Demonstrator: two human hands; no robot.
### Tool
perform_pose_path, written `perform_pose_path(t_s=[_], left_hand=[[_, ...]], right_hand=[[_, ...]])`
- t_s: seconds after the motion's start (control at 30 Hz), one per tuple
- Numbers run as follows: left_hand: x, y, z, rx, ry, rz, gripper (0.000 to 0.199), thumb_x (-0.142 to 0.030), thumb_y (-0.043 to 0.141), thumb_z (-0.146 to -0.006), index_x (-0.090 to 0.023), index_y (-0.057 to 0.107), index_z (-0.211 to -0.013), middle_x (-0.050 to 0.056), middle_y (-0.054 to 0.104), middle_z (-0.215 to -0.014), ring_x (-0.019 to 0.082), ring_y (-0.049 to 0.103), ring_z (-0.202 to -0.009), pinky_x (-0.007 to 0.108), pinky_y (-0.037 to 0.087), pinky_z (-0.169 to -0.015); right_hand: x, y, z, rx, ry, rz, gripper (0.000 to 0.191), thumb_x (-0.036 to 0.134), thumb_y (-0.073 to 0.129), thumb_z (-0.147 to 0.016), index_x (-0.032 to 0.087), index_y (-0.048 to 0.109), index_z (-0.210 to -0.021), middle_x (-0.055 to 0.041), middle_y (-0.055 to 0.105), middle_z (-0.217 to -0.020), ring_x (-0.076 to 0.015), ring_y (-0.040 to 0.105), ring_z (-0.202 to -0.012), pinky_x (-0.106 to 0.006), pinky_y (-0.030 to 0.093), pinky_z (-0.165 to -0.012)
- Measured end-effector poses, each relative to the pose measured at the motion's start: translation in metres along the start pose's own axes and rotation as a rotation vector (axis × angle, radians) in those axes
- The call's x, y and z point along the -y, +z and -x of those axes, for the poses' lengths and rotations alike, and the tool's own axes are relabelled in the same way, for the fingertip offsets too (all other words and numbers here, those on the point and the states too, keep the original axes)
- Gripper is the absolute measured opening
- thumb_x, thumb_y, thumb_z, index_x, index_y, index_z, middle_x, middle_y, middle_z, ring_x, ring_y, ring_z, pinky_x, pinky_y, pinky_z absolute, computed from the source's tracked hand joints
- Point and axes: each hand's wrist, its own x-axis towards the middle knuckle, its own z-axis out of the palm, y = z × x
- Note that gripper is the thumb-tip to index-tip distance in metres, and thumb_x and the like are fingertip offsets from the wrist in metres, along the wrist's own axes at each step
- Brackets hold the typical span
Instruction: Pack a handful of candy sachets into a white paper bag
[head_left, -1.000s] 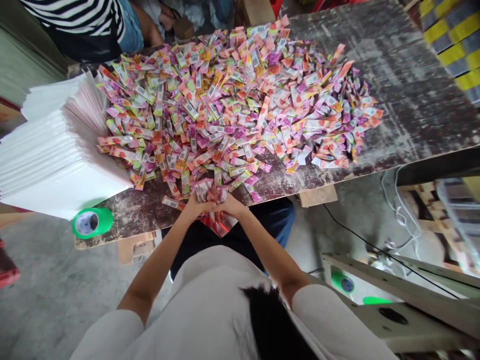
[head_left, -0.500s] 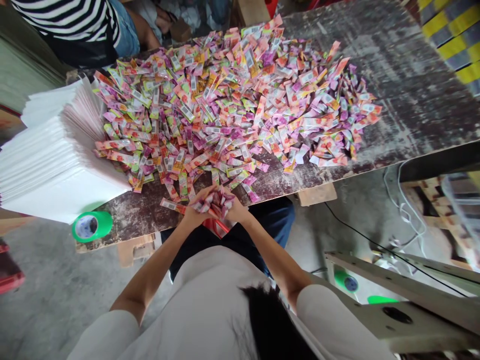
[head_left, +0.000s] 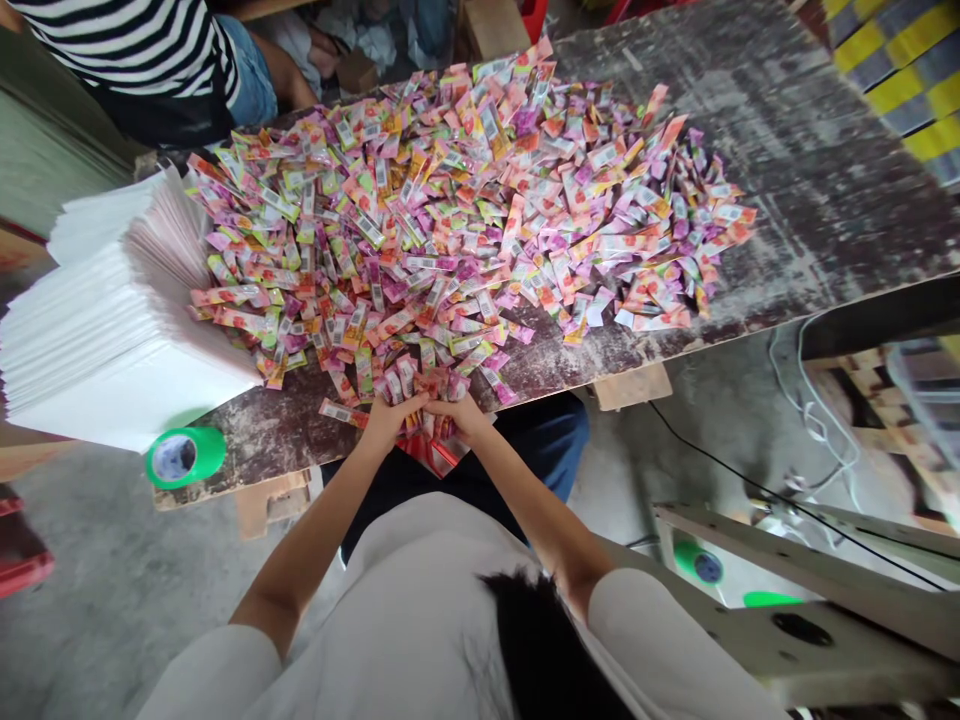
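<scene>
1. Centrally, at the near table edge, a bunch of small, slim, shiny pink-and-orange packets (head_left: 406,377) is grasped between two bare hands.
2. The bunch is gripped from its left side by the left hand (head_left: 388,418), with the thumb laid across the front.
3. Its right side is clasped by the right hand (head_left: 466,414), the two thumbs nearly meeting; how the hidden fingers are bent cannot be told.
4. Just below the hands, a glossy red sheet or bag (head_left: 442,458) can be seen above the lap.
5. Beyond them, the worn dark-brown wooden table (head_left: 750,130) is largely covered by a broad loose heap of pink, orange, purple and green packets (head_left: 465,225).
6. At the left, a tall stack of white paper-like sheets (head_left: 97,400) is placed beside the heap, with a bright green tape roll (head_left: 205,457) set at its near corner.
</scene>
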Motion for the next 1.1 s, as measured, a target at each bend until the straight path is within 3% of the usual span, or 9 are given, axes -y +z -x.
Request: perform_pose_path(t_s=[0.1,0.23,0.4,0.53,0.63,0.73,0.83,0.97,1.1], left_hand=[[0.003,0.001,-0.004,-0.028,0.004,0.017,0.054,-0.037,0.09,-0.048,-0.015,0.07,-0.093,0.006,0.074,-0.083,0.025,0.071,-0.078,0.04,0.056,-0.078],[0.003,0.0,-0.008,0.009,-0.051,-0.013,0.056,-0.039,0.091,-0.049,-0.015,0.07,-0.096,0.007,0.074,-0.082,0.025,0.07,-0.077,0.038,0.056,-0.074],[-0.013,-0.006,-0.011,0.22,-0.347,-0.069,0.05,-0.052,0.083,-0.06,-0.016,0.07,-0.092,0.007,0.072,-0.077,0.02,0.067,-0.065,0.031,0.054,-0.059],[-0.029,-0.01,-0.015,0.295,-0.522,-0.008,0.035,-0.041,0.075,-0.071,-0.014,0.069,-0.092,0.007,0.07,-0.075,0.017,0.062,-0.06,0.027,0.05,-0.053],[-0.033,-0.01,-0.016,0.263,-0.51,-0.084,0.03,-0.035,0.075,-0.073,-0.012,0.068,-0.092,0.007,0.069,-0.074,0.016,0.061,-0.059,0.027,0.05,-0.051],[-0.031,-0.009,-0.016,0.245,-0.466,-0.158,0.039,-0.042,0.081,-0.069,-0.012,0.068,-0.09,0.008,0.07,-0.076,0.017,0.062,-0.06,0.027,0.049,-0.051],[-0.028,-0.01,-0.017,0.232,-0.447,-0.2,0.048,-0.053,0.082,-0.064,-0.012,0.069,-0.087,0.009,0.07,-0.073,0.017,0.062,-0.056,0.027,0.048,-0.049],[-0.022,-0.006,-0.02,0.224,-0.446,-0.201,0.052,-0.06,0.079,-0.063,-0.012,0.069,-0.081,0.01,0.07,-0.069,0.021,0.065,-0.058,0.032,0.052,-0.053],[-0.012,0.005,-0.023,0.227,-0.352,-0.136,0.049,-0.041,0.09,-0.055,-0.013,0.07,-0.09,0.008,0.072,-0.072,0.023,0.069,-0.066,0.035,0.056,-0.064]], right_hand=[[-0.001,-0.004,-0.001,0.005,0.031,-0.026,0.043,0.045,0.086,-0.051,0.021,0.058,-0.073,0.0028,0.059,-0.047,-0.0155,0.052,-0.037,-0.028,0.04,-0.036],[-0.002,-0.009,-0.005,0.013,0.072,-0.016,0.046,0.044,0.087,-0.051,0.019,0.062,-0.08,0.0014,0.062,-0.052,-0.0174,0.058,-0.045,-0.031,0.049,-0.045],[-0.002,-0.02,-0.013,-0.021,0.131,0.013,0.041,0.042,0.087,-0.056,0.018,0.06,-0.076,0.0016,0.061,-0.05,-0.0162,0.058,-0.044,-0.03,0.051,-0.047],[-0.001,-0.03,-0.018,0.045,0.208,-0.068,0.036,0.033,0.086,-0.057,0.018,0.058,-0.073,0.0024,0.062,-0.05,-0.0128,0.055,-0.041,-0.025,0.05,-0.045],[-0.004,-0.037,-0.021,0.162,0.21,-0.059,0.032,0.034,0.082,-0.062,0.017,0.057,-0.069,0.0013,0.062,-0.049,-0.0122,0.054,-0.039,-0.023,0.045,-0.04],[-0.008,-0.043,-0.023,0.248,0.189,-0.019,0.032,0.039,0.078,-0.067,0.017,0.055,-0.065,-0.0002,0.061,-0.046,-0.012,0.051,-0.036,-0.021,0.038,-0.034],[-0.009,-0.044,-0.023,0.258,0.195,-0.024,0.032,0.04,0.079,-0.068,0.017,0.057,-0.072,-0.0009,0.063,-0.049,-0.0133,0.053,-0.037,-0.023,0.043,-0.037],[-0.007,-0.039,-0.02,0.231,0.187,-0.068,0.037,0.038,0.082,-0.067,0.017,0.058,-0.086,0.0,0.066,-0.057,-0.0163,0.06,-0.045,-0.028,0.051,-0.044],[-0.001,-0.025,-0.019,0.06,0.231,-0.102,0.038,0.046,0.073,-0.08,0.02,0.058,-0.103,-0.0018,0.07,-0.071,-0.0193,0.067,-0.06,-0.034,0.059,-0.058]])
